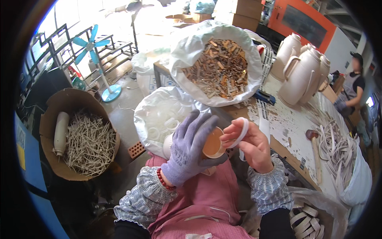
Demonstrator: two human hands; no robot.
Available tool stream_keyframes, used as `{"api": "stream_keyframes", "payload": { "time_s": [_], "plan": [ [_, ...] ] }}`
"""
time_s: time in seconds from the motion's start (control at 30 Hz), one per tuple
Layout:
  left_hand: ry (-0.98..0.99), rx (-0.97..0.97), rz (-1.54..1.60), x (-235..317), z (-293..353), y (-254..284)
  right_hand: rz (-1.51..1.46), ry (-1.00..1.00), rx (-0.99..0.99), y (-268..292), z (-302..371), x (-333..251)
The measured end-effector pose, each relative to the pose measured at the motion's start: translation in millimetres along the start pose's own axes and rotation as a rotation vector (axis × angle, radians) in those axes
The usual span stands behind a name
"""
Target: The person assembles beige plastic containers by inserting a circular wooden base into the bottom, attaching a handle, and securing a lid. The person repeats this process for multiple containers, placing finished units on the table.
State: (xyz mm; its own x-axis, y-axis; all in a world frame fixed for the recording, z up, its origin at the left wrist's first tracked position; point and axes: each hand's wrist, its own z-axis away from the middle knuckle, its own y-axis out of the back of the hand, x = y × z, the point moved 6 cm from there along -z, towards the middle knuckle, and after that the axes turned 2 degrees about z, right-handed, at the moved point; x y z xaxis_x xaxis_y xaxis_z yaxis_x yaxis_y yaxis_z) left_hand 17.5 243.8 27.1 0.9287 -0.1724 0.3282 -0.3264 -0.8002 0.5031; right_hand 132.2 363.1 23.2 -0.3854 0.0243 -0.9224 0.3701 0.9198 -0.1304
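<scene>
My left hand [186, 149], in a purple-grey work glove, is wrapped round a cream jug [168, 145] above my lap. The jug's round mouth, orange-brown inside, is turned toward my right hand [252, 149]. That hand is bare and pinches a thin translucent white ring [243, 133] between thumb and fingers, close beside the jug's rim. The glove covers most of the jug's body. Just beyond my left hand, a white-lined container [142, 113] holds many similar translucent rings.
A large white bag [179, 44] of small brown and gold pieces leans on the worktable [274, 127]. Several cream jugs [301, 77], a mallet [314, 147] and pale strips [338, 151] lie rightward. Left stand a cardboard drum [49, 147] and blue fan [90, 46]. A person [352, 89] works at far right.
</scene>
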Motion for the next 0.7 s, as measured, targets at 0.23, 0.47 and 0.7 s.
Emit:
{"api": "stream_keyframes", "payload": {
  "time_s": [0.23, 0.47, 0.7],
  "plan": [
    [0.050, -0.198, 0.275, -7, -1, -30, 1.002, 0.262, -0.133, -20, 6, 0],
    [0.005, -0.229, 0.282, 4, 8, -30, 1.196, 0.249, -0.255, -33, 16, 8],
    [-0.119, -0.276, 0.307, 10, 6, -29, 1.526, 0.159, -0.272, -34, 21, 20]
  ]
}}
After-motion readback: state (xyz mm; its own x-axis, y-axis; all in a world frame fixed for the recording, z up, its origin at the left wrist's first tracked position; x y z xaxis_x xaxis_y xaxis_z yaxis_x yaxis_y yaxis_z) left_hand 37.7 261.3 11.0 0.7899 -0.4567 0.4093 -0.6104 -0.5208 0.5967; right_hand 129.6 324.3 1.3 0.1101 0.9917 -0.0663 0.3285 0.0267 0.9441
